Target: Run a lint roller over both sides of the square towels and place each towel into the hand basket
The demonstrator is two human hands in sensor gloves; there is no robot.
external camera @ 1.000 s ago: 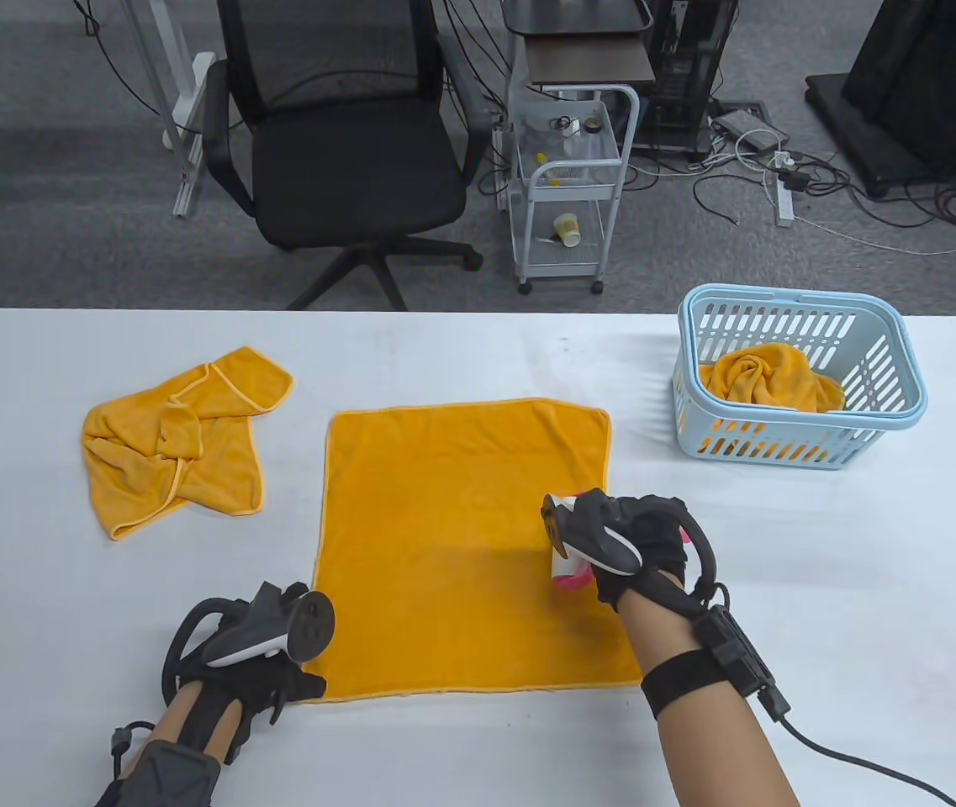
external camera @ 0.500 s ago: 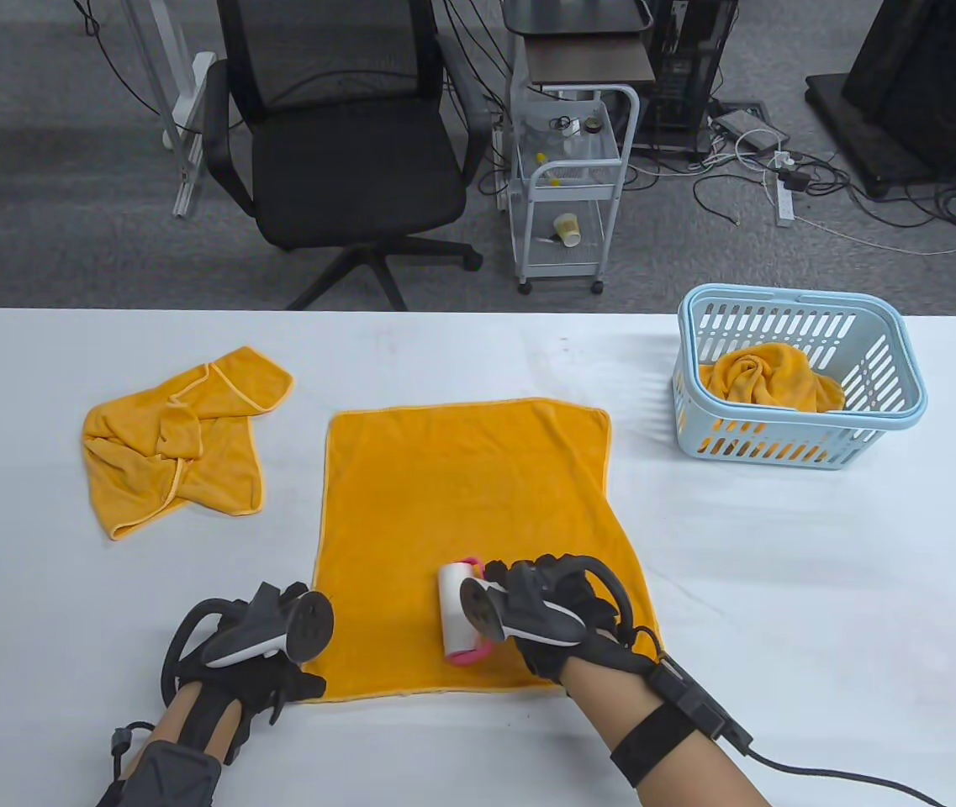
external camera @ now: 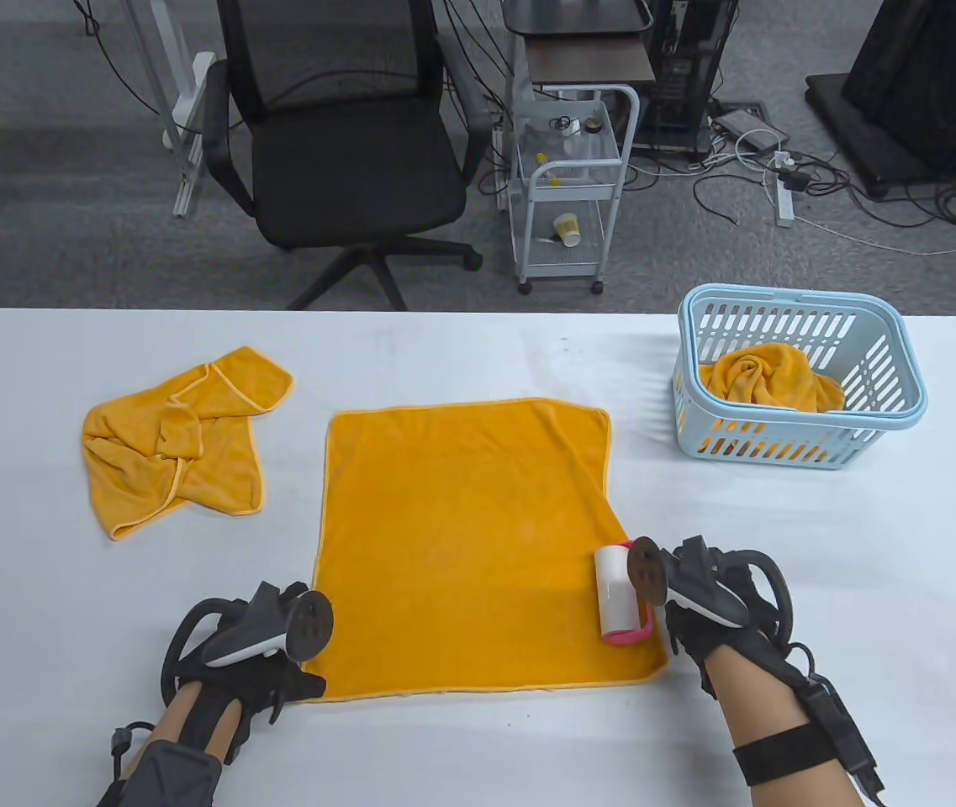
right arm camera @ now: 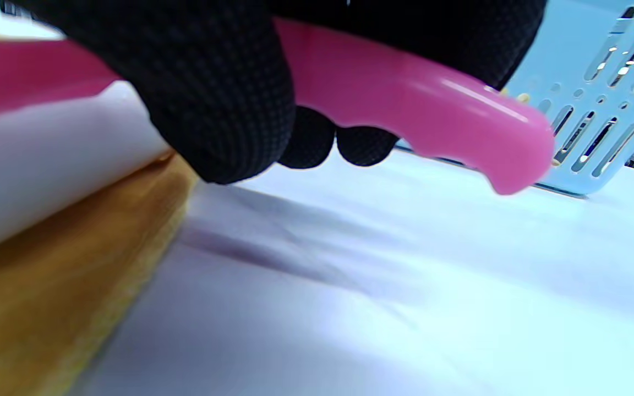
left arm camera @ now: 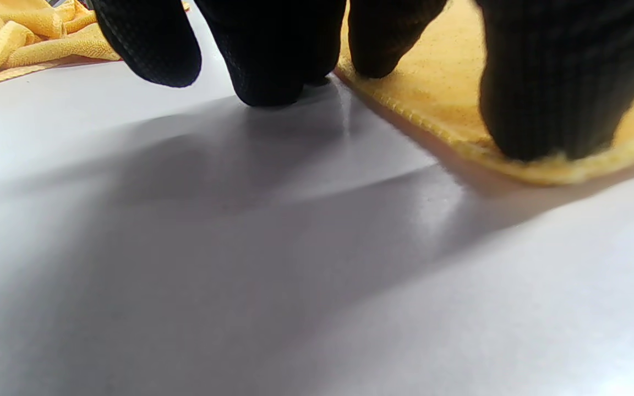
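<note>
Right hand [external camera: 709, 601] clenched around lint roller [external camera: 619, 593]; left hand [external camera: 255, 664] flat, fingertips [left arm camera: 556, 110] pinning spread towel [external camera: 465, 538]. Best rolled in overlapping strips, near-left corner kept pinned.

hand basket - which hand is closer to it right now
Right. The right hand grips the lint roller at the flat towel's near right corner, below the hand basket; the left hand presses the opposite near corner.

The tracker hides most of the right hand [external camera: 700, 618] and the lint roller [external camera: 619, 593] handle in the table view. The right wrist view blurs the roller's drum. The worktop [external camera: 780, 546] runs past three picture edges.
</note>
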